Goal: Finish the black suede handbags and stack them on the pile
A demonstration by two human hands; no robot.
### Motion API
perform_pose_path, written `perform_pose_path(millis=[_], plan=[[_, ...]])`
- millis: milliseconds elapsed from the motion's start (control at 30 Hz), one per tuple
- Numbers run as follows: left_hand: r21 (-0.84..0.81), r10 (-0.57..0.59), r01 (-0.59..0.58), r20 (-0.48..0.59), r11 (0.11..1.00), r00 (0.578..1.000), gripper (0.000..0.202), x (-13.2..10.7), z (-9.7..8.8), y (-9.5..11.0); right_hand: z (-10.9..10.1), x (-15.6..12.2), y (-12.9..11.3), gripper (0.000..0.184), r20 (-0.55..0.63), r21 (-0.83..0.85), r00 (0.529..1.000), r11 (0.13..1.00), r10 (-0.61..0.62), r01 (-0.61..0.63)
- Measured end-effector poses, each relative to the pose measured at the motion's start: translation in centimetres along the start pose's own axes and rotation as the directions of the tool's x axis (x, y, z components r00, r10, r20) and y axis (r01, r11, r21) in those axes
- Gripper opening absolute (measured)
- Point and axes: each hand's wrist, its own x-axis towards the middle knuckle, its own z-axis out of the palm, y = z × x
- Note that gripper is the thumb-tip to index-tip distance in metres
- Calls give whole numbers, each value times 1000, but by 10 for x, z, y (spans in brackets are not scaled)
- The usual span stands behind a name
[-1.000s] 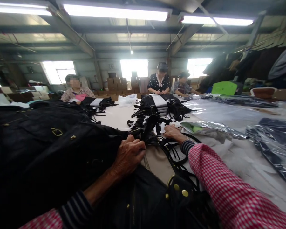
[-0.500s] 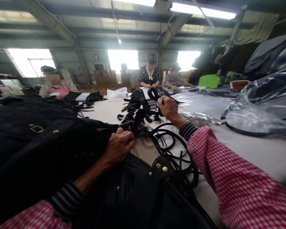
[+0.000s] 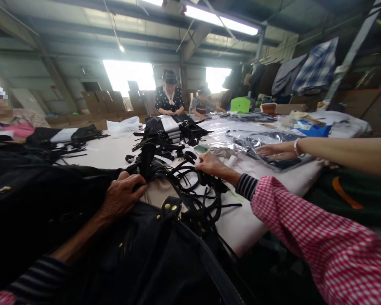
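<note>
A black bag (image 3: 165,250) with gold-coloured studs fills the front, and more black bag material (image 3: 51,199) lies to its left. My left hand (image 3: 123,192) is closed on the bag's upper edge, beside a black strap end (image 3: 147,156) that sticks up. What lies under its fingertips is partly hidden. Over a tangle of thin black straps (image 3: 206,199), my right hand (image 3: 212,164) is closed, pinching a coiled black strap (image 3: 190,156). Its palm side is hidden.
Stacked black bags with white wraps (image 3: 169,123) lie on the pale table (image 3: 97,148). On the right, a co-worker's hand (image 3: 279,150) rests on a plastic-wrapped bag (image 3: 285,163). Several people sit across the table. A green chair back (image 3: 240,104) stands behind.
My view has swung right. My right hand has lowered the strap coil toward the tangle. A co-worker's arm has come into view on the right, at the plastic-wrapped bag.
</note>
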Motion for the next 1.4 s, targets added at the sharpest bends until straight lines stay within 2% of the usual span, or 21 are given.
perform_pose_path(millis=[67,133,200,300,367,467,533,600,700,767,833,900,1000,1133,1267,1333,1400], plan=[[-3,-6,6,5,1000,1000,28,0,0,0,14,1,2,18,6,59,999,998,32,-32],[-8,-16,17,14,1000,1000,28,0,0,0,18,-1,4,20,39,134,997,989,60,-64],[-16,-30,31,23,999,999,27,-1,-1,1,8,-6,8,23,43,233,996,969,76,-84],[-25,-34,35,36,999,999,24,-3,-2,4,-27,-26,28,20,-99,355,992,934,79,-38],[-23,-28,28,34,999,999,24,-4,-2,3,-52,-47,50,15,-188,347,979,938,83,-13],[-6,-8,8,16,1000,1000,29,-1,3,-5,-75,-83,87,16,-184,286,977,957,112,-56],[15,-3,3,17,1000,1000,33,2,7,-11,-76,-103,106,18,-140,247,985,967,106,-69],[27,-10,10,22,1000,1000,35,4,10,-15,-68,-118,117,18,-135,170,989,985,65,-42],[23,-28,27,31,999,999,35,5,10,-16,-49,-129,114,12,-243,-69,967,996,-72,57],[24,-36,35,35,999,999,35,4,9,-15,-37,-132,105,8,-277,-281,937,951,-212,132],[22,-33,32,33,999,999,35,3,8,-14,-27,-130,97,10,-224,-482,913,853,-340,199],[13,-30,30,28,999,999,36,3,8,-12,-21,-126,94,12,-148,-636,897,735,-415,235],[-7,-20,21,23,1000,1000,35,3,6,-10,-16,-119,94,20,-101,-740,874,623,-475,253],[-20,-6,6,18,1000,1000,35,3,4,-7,-16,-126,93,25,-109,-728,832,614,-543,306],[-5,8,-8,22,1000,1000,35,3,5,-7,-14,-164,83,22,-89,-540,788,695,-609,476],[-2,12,-12,18,1000,1000,34,3,5,-8,-11,-188,77,20,-89,-390,804,763,-588,515],[1,21,-21,11,1000,1000,32,4,6,-8,-10,-208,73,19,-87,-252,847,834,-524,490]])
